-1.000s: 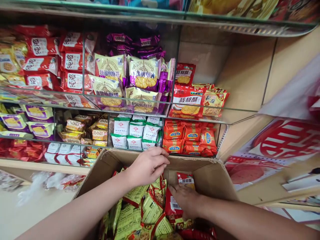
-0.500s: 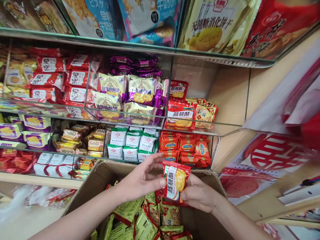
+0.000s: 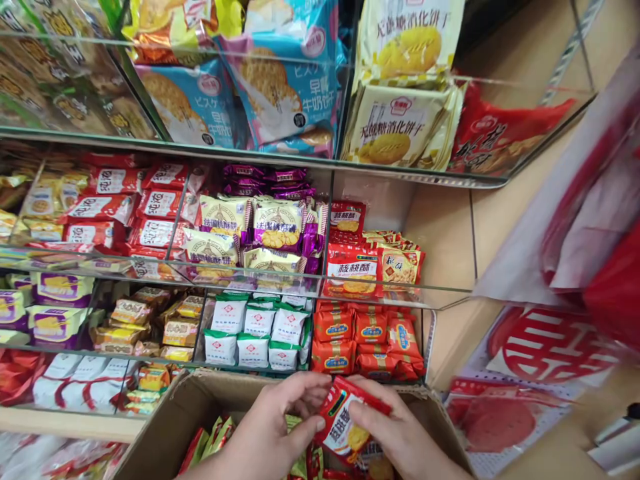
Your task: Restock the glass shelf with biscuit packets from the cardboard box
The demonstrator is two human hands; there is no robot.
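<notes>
Above an open cardboard box (image 3: 165, 417) of snack packets, my right hand (image 3: 400, 427) grips a red and white cookie packet (image 3: 340, 427), its thumb across the front. My left hand (image 3: 280, 420) is at the packet's left edge, fingers curled and thumb tip by the packet; whether it pinches the edge is unclear. Part of another packet shows below my right hand. Green and red packets (image 3: 215, 437) lie in the box. On the shelf ahead, similar red cookie packets (image 3: 353, 267) stand in the right compartment.
Glass-fronted shelves hold orange-red packets (image 3: 335, 357), white and green packets (image 3: 227, 313) and cream and purple packets (image 3: 277, 223). A glass shelf edge (image 3: 220, 155) crosses above. Red and white plastic-wrapped goods (image 3: 555, 347) hang at the right.
The view has tilted upward, so shelves and hands sit lower in the picture. The held packet has tilted, and my right thumb now lies over its front.
</notes>
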